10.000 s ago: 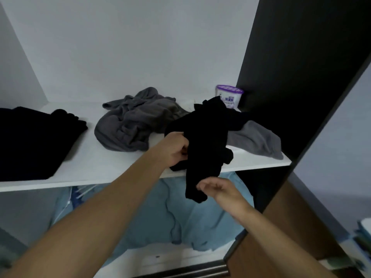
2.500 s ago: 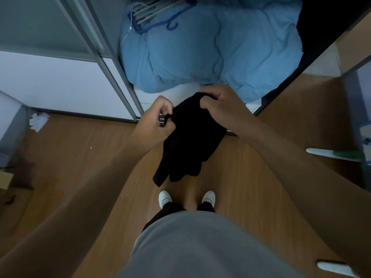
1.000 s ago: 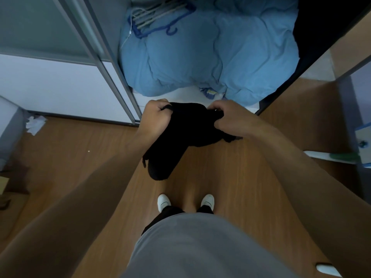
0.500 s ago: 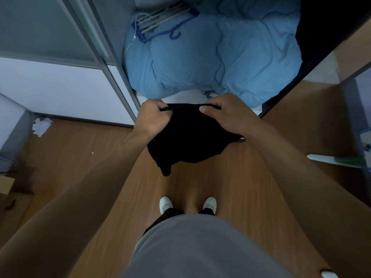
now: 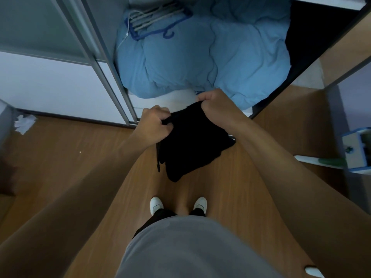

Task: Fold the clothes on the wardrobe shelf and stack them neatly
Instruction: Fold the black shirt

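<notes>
A black garment (image 5: pixel 192 145) hangs in the air in front of me, above the wooden floor. My left hand (image 5: pixel 154 125) is closed on its upper left edge. My right hand (image 5: pixel 216 105) grips its upper right corner, a little higher and farther away. The cloth droops down between them in a bunched fold, with a thin strip dangling at the lower left. The wardrobe shelf and the other clothes are out of view; I am looking straight down.
A bulky blue quilt (image 5: pixel 200 57) fills the wardrobe bottom, with blue and white hangers (image 5: pixel 156 19) on it. A sliding door frame (image 5: pixel 112 81) stands to the left. Crumpled paper (image 5: pixel 24 123) lies on the floor. My white shoes (image 5: pixel 156 204) are below the garment.
My right hand has risen and moved away from me while the left dropped slightly, so the top edge now slants. The garment hangs longer and more bunched than half a second ago.
</notes>
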`<state>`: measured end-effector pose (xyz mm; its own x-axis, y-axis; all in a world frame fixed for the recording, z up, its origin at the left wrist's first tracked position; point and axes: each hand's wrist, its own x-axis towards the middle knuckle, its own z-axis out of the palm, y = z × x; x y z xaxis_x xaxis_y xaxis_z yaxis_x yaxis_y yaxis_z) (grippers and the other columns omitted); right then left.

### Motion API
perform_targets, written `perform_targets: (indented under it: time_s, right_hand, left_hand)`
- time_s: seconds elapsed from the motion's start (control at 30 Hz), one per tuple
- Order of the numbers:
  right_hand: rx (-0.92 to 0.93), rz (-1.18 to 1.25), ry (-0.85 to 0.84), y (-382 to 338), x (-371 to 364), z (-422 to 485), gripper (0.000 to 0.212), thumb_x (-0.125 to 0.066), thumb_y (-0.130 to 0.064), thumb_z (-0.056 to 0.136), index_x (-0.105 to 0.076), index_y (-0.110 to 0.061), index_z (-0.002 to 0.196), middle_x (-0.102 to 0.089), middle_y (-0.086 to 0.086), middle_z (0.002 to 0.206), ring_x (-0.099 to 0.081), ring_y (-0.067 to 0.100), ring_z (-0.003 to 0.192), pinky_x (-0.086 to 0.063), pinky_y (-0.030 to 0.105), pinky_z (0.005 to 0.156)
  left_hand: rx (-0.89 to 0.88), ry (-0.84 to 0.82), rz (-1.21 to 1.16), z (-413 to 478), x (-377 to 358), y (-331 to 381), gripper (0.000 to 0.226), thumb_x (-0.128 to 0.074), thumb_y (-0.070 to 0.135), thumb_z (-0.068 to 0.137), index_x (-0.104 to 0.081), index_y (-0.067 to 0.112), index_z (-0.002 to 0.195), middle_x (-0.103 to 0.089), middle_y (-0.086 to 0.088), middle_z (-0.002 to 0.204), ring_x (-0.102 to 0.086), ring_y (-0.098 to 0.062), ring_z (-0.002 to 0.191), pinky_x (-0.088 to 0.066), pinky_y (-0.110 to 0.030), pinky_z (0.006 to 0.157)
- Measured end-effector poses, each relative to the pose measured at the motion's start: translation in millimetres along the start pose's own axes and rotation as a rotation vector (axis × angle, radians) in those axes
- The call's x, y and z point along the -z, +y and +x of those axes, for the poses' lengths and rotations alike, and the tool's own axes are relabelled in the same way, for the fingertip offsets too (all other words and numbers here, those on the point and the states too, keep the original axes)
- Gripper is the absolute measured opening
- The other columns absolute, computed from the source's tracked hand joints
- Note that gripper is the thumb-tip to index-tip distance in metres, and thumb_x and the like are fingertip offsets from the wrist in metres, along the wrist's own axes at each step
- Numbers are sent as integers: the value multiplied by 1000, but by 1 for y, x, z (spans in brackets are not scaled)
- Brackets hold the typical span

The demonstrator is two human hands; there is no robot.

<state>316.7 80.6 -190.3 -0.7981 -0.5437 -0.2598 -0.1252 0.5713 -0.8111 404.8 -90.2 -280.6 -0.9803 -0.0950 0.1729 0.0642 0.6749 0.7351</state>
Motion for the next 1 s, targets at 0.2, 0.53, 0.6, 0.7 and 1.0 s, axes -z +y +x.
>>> perform_targets:
  time_s: [0.2, 0.53, 0.6, 0.7, 1.0]
  right_hand:
    - [119, -59, -42, -18, 1, -3, 24, -43, 1, 87, -50, -4, 65, -27, -2, 52, -26, 5, 40, -18, 23, 47]
    - [217, -205, -81, -18, 20, 3, 27, -40, 1, 83, -41, -8, 57, -28, 3, 56, -29, 8, 52, -24, 31, 58]
    - [207, -176, -27, -18, 21, 5, 28, -40, 2, 84, -42, -10, 59, -27, 2, 56, -27, 7, 50, -23, 30, 57]
    - [216, -124, 17, -20, 17, 6, 30, -43, 2, 85, -43, -11, 57, -26, -2, 52, -27, 5, 45, -25, 29, 55]
    - [68, -389, -193, -11, 22, 5, 46, -67, -58, 76, -58, -16, 59, -51, -13, 53, -50, 2, 52, -38, 28, 57]
  left_hand:
    - [210, -216, -232, -25, -23, -29, 22, -54, -26, 81, -65, -12, 68, -55, -1, 68, -60, -2, 63, -45, -25, 65]
    - [278, -36, -361, -31, -14, -37, 34, -59, -19, 83, -65, 4, 59, -57, -10, 79, -56, -11, 64, -40, -23, 57]
    - [217, -78, -275, -31, -15, -40, 28, -60, -19, 82, -65, -1, 60, -60, -15, 75, -58, -16, 62, -40, -24, 56]
    - [359, -251, -94, -39, -24, -52, 34, -62, -4, 88, -54, 11, 58, -53, 2, 61, -53, -11, 58, -36, -15, 51]
    - [621, 15, 45, -50, -14, -87, 17, -55, -4, 94, -73, -5, 96, -69, -23, 86, -64, -40, 84, -44, -32, 69]
